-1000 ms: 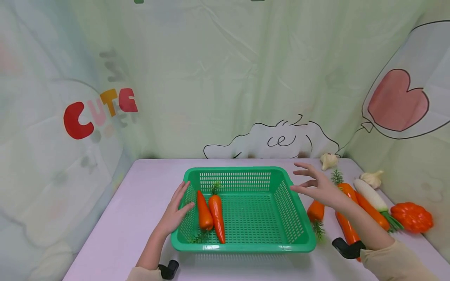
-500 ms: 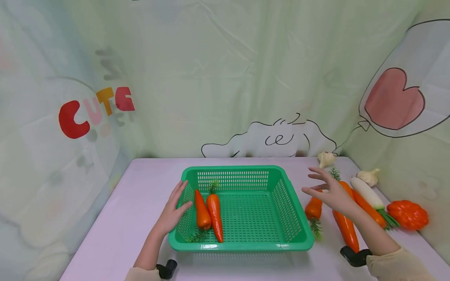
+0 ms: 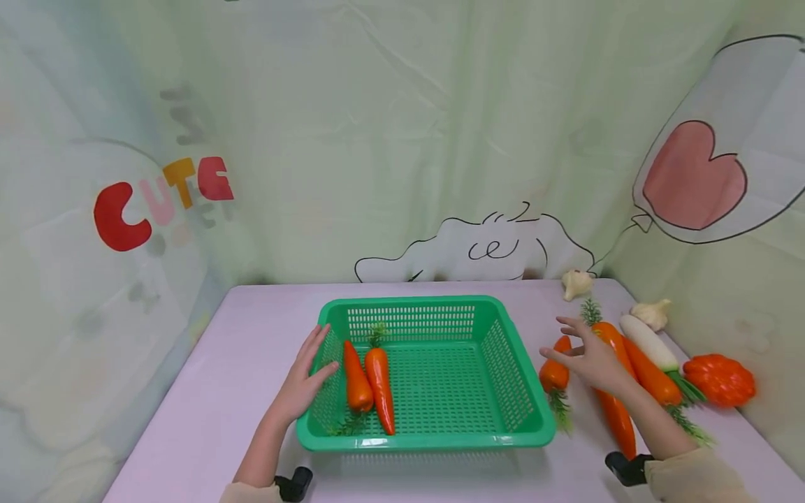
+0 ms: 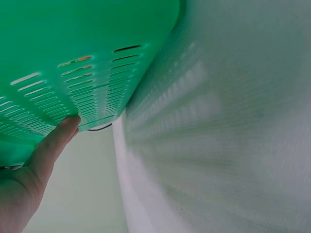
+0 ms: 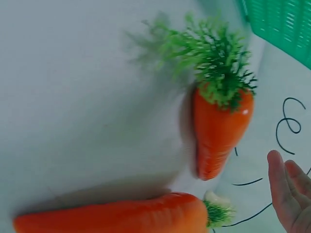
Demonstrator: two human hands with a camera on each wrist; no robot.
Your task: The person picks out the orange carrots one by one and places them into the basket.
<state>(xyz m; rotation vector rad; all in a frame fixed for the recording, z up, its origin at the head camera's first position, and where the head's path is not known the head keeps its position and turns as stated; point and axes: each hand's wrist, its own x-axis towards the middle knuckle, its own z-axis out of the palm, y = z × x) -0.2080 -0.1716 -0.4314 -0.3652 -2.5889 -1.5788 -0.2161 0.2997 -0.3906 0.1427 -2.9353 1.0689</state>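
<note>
I'm seeing the slot-patterned basket [image 3: 428, 441] glowing green, the carrots [image 3: 379, 381] shining orange with green tufts [image 3: 376, 334], a radish [image 3: 648, 342] showing white with green leaves [image 3: 688, 388], 2 garlic bulbs [image 3: 576, 285] looking cream, and a pale green curtain [image 3: 314, 154] wearing a red heart [image 3: 692, 181] outlined in black.

There are five carrots in all: two carrots [image 3: 379, 388] inside one green plastic basket [image 3: 428, 441] and three carrots [image 3: 553, 374] on one table [image 3: 201, 391]. That table also bears one white radish [image 3: 650, 342], two garlic bulbs [image 3: 576, 284] and one ribbed red-orange vegetable [image 3: 720, 380]. Two black wrist cameras [image 3: 293, 483] show, plus one drawn balloon [image 3: 748, 87] with one heart [image 3: 694, 175].
</note>
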